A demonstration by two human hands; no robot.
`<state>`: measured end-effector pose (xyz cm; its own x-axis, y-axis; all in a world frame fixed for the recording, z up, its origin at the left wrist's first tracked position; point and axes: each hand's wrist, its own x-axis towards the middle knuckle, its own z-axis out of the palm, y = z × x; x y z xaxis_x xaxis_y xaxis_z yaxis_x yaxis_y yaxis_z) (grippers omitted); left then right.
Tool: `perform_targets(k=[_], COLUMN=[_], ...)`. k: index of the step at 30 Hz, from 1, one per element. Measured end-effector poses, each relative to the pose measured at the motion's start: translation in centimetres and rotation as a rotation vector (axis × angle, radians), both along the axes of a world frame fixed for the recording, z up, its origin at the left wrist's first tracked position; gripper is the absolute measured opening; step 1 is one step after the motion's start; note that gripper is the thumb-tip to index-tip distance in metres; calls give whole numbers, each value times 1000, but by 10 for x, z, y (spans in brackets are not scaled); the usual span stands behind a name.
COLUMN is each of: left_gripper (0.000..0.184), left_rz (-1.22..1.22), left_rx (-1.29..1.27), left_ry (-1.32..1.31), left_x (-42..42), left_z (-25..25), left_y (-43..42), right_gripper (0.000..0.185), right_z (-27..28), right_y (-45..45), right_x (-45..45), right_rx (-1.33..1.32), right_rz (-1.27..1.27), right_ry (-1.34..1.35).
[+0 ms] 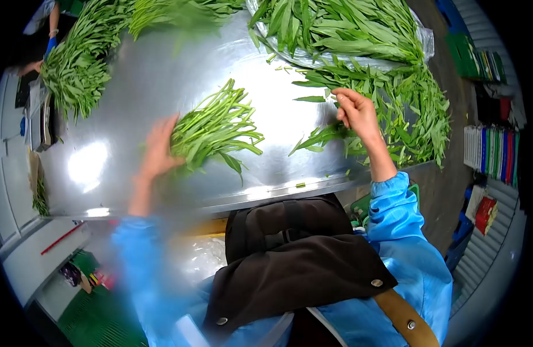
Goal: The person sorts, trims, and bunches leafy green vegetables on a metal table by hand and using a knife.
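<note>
A bunch of water spinach [211,130] lies on the metal table, its cut stems pointing up and to the right. My left hand [159,150], slightly blurred, is at the bunch's left side, with the thumb and fingers around its leafy end. To the right, my right hand [359,113] is raised over the table with curled fingers and the thumb against the forefinger. Whatever is in that pinch, if anything, is too small to make out. Below it are loose leafy sprigs [324,136], and a single leaf [310,99] lies by its fingertips.
A large heap of greens [347,29] lies on clear plastic at the back right, with loose stems [417,115] spreading down the table's right side. More bunches [84,58] line the back left. Another person's arm [54,23] shows there. The metal table's front edge [266,194] is before me.
</note>
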<state>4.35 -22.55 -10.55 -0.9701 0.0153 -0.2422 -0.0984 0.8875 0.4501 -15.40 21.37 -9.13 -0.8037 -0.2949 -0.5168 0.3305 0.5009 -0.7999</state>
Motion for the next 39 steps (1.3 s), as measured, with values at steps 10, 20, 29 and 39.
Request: perform_targets(k=[10, 20, 29, 39], left_gripper=[65, 61, 31, 30], left_rz=[614, 1633, 1630, 1211], left_rx=[306, 1690, 1810, 1483], left_ry=[451, 206, 409, 722], left_x=[32, 23, -13, -10], left_z=[90, -14, -67, 10], left_y=[73, 245, 236, 247], right_gripper=[31, 32, 48, 24], right_z=[-37, -70, -59, 10], right_y=[-67, -240, -189, -137], right_x=[-15, -40, 27, 95], right_rx=[-37, -289, 114, -557], right_rz=[546, 690, 1021, 312], right_ry=[553, 1000, 489, 385])
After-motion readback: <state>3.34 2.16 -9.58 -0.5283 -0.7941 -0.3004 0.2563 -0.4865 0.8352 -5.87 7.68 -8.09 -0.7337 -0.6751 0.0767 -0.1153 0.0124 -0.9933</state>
